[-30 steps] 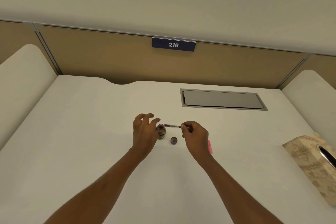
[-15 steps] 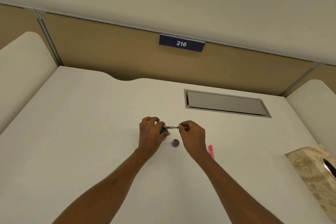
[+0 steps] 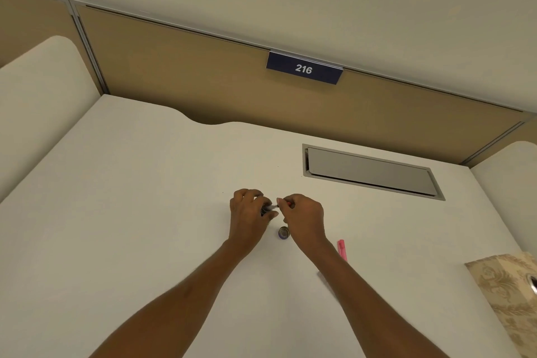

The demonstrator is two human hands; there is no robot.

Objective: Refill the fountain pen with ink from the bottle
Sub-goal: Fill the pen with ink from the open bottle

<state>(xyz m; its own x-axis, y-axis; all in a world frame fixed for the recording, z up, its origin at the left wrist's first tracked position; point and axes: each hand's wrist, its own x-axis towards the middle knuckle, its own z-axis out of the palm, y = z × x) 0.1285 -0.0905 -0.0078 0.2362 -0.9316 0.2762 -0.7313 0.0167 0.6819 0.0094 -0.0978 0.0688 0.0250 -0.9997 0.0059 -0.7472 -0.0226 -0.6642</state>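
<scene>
**Two hands, a small ink bottle and a thin pen**

A big white surface fills most of the view. Behind it stands a tan wall with a dark blue sign that says 216. A grey flap is set into the surface on the right. A tissue box with a gold leaf pattern sits at the right edge.

The left hand is near the middle of the surface. Its fingers curl round a small dark ink bottle and hide most of it. The right hand is just beside it, and its fingers and thumb pinch the fountain pen.

A pink pen piece lies on the surface by the right wrist. A little round bottle cap lies between the two wrists.

The pen is thin and lies sideways between the hands. It looks clear and silvery, with a bit of red by the right fingers. Its other end is at the bottle's top. It is too small to tell if it goes in.
</scene>
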